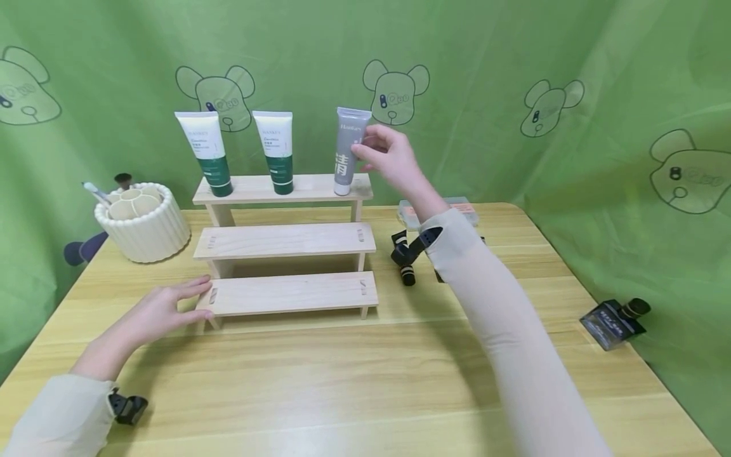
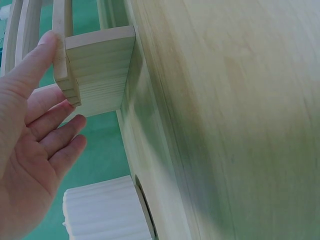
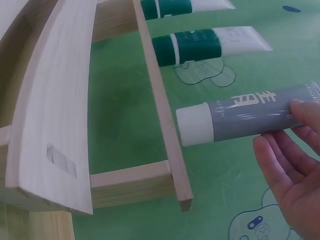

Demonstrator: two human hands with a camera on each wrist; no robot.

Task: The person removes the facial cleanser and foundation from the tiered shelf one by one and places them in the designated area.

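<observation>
My right hand pinches a grey squeeze tube with a white cap. It stands upright, cap down, at the right end of the top step of a three-tier wooden display stand. In the right wrist view the tube's cap is at the top board's edge; contact is hard to tell. Two white-and-green squeeze tubes stand cap down on the same step. My left hand holds the left end of the bottom step, thumb at the front and fingers toward the back.
Left of the stand is a white ribbed brush holder with a brush and pen-like item. A clear plastic box and small black-capped items lie behind my right forearm. Another black-capped item lies at the table's right edge.
</observation>
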